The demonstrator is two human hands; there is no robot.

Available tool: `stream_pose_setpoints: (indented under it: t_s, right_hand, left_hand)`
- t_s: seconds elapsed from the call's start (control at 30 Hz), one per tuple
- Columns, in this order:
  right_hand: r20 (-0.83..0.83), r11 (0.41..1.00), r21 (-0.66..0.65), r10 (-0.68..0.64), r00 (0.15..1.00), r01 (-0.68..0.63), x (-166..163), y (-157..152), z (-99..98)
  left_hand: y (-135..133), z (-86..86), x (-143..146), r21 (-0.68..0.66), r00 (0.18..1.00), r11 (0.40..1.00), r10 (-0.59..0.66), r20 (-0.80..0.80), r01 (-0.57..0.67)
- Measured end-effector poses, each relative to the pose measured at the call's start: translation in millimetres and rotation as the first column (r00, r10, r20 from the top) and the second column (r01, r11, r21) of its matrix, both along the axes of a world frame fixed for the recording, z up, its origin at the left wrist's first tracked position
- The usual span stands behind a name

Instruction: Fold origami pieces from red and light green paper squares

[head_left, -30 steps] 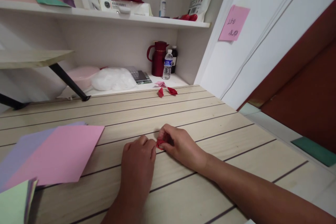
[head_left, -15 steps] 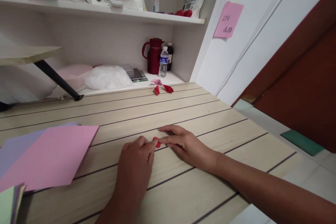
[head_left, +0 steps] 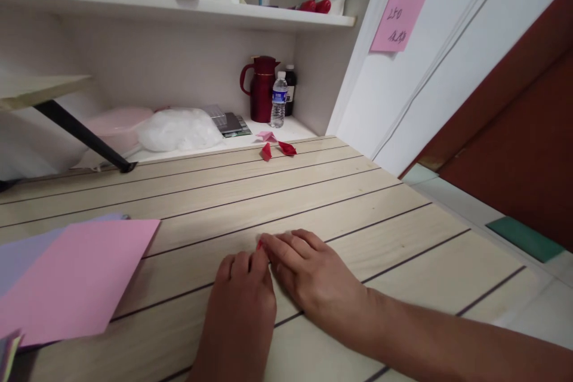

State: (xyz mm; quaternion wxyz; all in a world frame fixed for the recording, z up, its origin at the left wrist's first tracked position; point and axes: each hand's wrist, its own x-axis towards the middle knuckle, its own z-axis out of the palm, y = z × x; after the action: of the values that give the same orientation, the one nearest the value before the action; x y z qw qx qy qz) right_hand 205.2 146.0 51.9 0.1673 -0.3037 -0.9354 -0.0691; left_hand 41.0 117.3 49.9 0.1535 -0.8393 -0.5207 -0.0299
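Almost hidden between my fingertips is a small piece of red paper [head_left: 259, 245], of which only a sliver shows. My left hand [head_left: 245, 295] is closed with its fingers bent, gripping the paper from the near left side. From the right, my right hand [head_left: 308, 271] covers the paper, its fingertips pressed together over it and touching my left fingers. Both hands rest low on the striped wooden tabletop [head_left: 215, 203]. Farther back lie two red folded paper pieces, one on the left [head_left: 266, 151] and one on the right [head_left: 287, 148], with a pink folded paper [head_left: 267, 136] just behind them.
Pink paper sheets [head_left: 89, 274] overlap a lilac sheet [head_left: 27, 256] at the left. A black table leg [head_left: 85, 137] stands at the back left. On the shelf behind are a dark red jug [head_left: 262, 89], a water bottle [head_left: 279, 101] and a white bag [head_left: 179, 130].
My right hand has moved left and its fingers have closed over the red paper, which now is mostly hidden. My left hand has turned slightly, and the view has shifted a little.
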Motion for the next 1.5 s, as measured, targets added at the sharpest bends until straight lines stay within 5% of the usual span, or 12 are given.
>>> stream_pose_setpoints:
  t_s: [0.1, 0.27, 0.63, 0.83, 1.0, 1.17, 1.5]
  right_hand:
    - [-0.062, 0.987, -0.155, -0.046, 0.997, 0.036, 5.3, 1.1, 1.6]
    - [-0.259, 0.867, -0.490, -0.240, 0.936, 0.087, 18.3, 17.4, 11.1]
    - [-0.198, 0.801, -0.568, -0.354, 0.914, 0.187, -20.2, 39.8, 20.5]
    - [-0.252, 0.759, -0.641, -0.351, 0.902, 0.116, -19.6, 48.2, 21.1]
    - [-0.348, 0.714, -0.700, -0.314, 0.883, -0.022, -15.8, 47.7, 13.0]
    - [-0.452, 0.752, -0.652, -0.281, 0.846, -0.099, -17.4, 49.0, 3.9]
    - [-0.471, 0.873, -0.487, -0.224, 0.853, -0.040, -16.2, 52.9, 2.8]
  left_hand:
    - [0.6, 2.2, 0.0, -0.079, 0.998, 0.996, 0.040, 0.050, -0.036]
    - [1.8, 3.2, -13.9, -0.061, 0.981, 0.992, 0.120, 0.151, -0.112]
    - [4.6, 0.7, -25.0, -0.130, 0.869, 0.990, 0.109, 0.482, -0.052]
    - [14.1, -2.4, -38.1, -0.166, 0.660, 0.966, 0.257, 0.706, -0.198]
    - [17.5, -5.1, -40.4, -0.222, 0.606, 0.969, 0.244, 0.757, -0.113]
    - [30.3, 1.0, -29.4, -0.213, 0.603, 0.975, 0.209, 0.770, -0.066]
    - [39.0, 6.1, -21.6, -0.223, 0.577, 0.974, 0.203, 0.791, -0.038]
